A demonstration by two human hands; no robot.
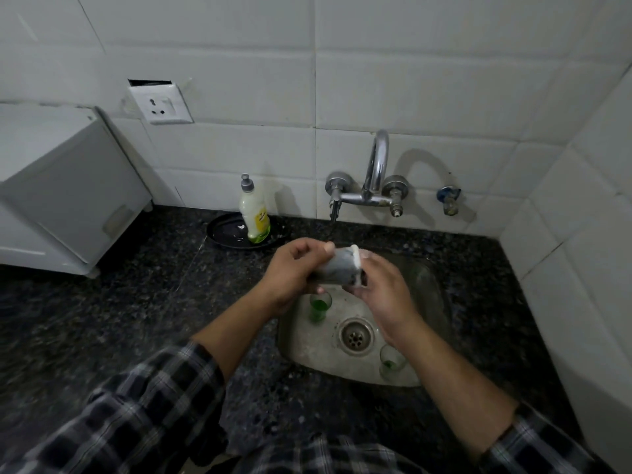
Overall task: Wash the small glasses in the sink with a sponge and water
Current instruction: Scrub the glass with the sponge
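Glass (337,271) is sideways in the air, over the back of the sink (427,295). Left hand (290,273) is curled round its base end. Right hand (383,295) wraps the mouth end, pinching a white strip I read as the sponge (356,265); it's blurred and could be foam.

Doing this well: firm left grip since soapy glass slips, turn the glass against the sponge, cover rim and inside, stay low over the basin.

Two more with green residue stand in the sink: second glass (319,307) by the left wall, third glass (391,362) front right of the drain (355,335). Can't tell if the tap (376,165) is running.

Dark speckled counter (171,285), soap bottle (254,213) on a black tray (222,234), white tiled wall, socket (160,106), white box (61,186) at left.
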